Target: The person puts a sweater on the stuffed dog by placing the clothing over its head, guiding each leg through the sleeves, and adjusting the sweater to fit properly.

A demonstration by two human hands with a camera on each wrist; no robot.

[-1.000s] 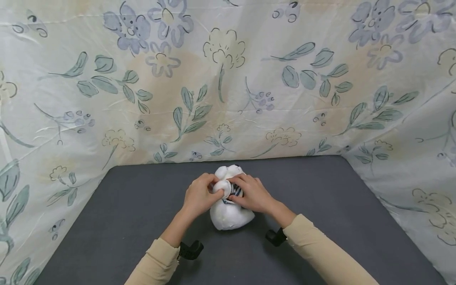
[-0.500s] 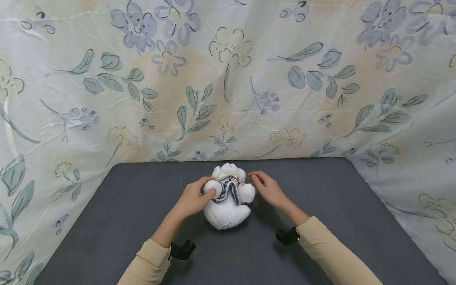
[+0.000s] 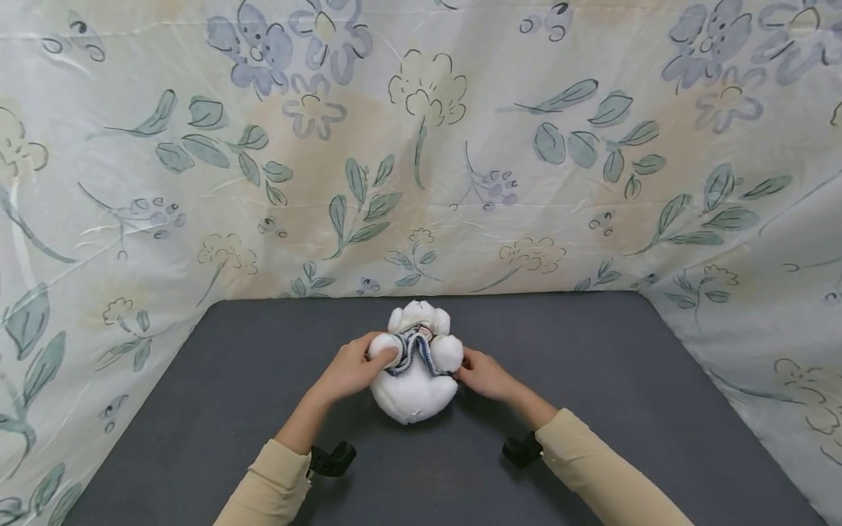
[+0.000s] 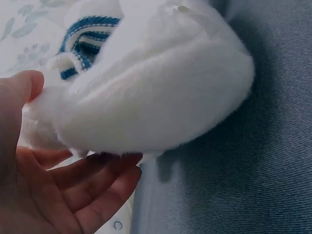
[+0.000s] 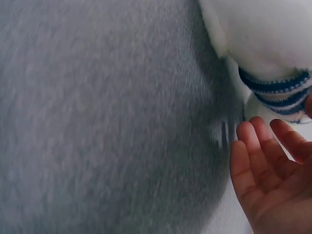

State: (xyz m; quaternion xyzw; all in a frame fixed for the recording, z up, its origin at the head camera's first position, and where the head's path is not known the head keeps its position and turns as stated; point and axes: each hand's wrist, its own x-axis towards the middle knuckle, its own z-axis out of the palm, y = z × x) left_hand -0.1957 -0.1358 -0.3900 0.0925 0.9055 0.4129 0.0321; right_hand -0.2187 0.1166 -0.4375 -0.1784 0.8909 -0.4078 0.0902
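The left hand [image 3: 347,370] holds the white teddy [image 3: 414,380] by its arm; the right hand [image 3: 483,374] is open, touching the teddy's right side.

No text, label, brand, number or sign can be read anywhere in these views: not on the floral-printed cloth backdrop [image 3: 421,146], nor on the white plush toy [image 3: 414,365].

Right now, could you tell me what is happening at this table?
A person is handling a white plush toy that wears a blue-and-white striped knit piece and lies on the dark grey table. The left hand grips one of the toy's paws, thumb on top and fingers beneath. The right hand sits at the toy's other side with its fingers loose; whether it touches the toy is unclear.
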